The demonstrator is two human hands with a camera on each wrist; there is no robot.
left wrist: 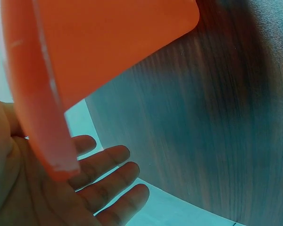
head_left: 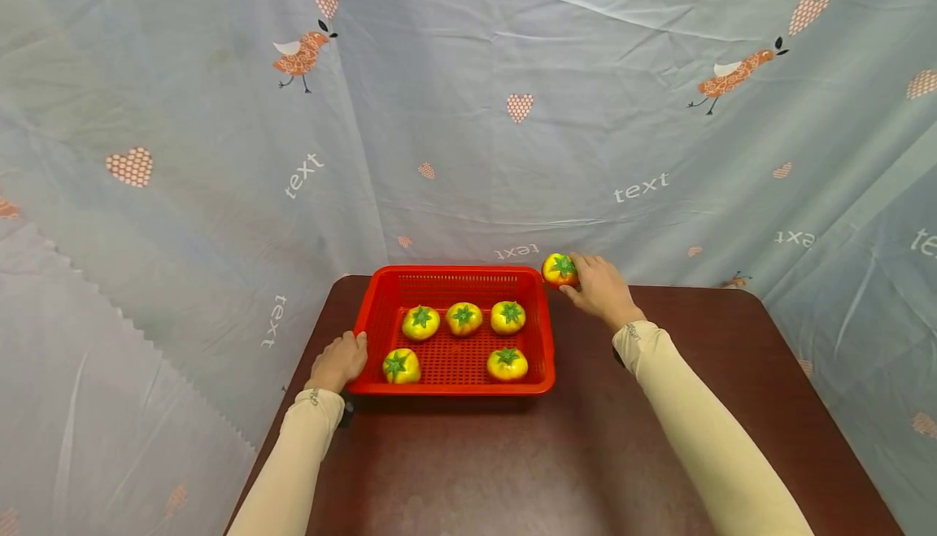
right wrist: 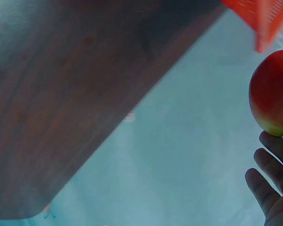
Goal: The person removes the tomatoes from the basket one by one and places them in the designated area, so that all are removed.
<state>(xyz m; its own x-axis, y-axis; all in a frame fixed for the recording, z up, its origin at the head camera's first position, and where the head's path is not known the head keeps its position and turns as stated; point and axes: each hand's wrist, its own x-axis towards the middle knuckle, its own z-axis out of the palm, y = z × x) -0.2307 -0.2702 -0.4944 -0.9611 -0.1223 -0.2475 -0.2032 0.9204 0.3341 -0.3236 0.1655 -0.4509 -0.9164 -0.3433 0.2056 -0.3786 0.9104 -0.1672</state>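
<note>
Five fruits are seated in the basket on the bench; a sixth fruit, left unseated, is clamped in the fingers of the right hand by the far right corner. The left hand's fingers are spread at the left wall.

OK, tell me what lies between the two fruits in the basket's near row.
Only the bare, slotted floor of the red basket: the head view shows nothing else between the near-left fruit and the near-right fruit.
</note>
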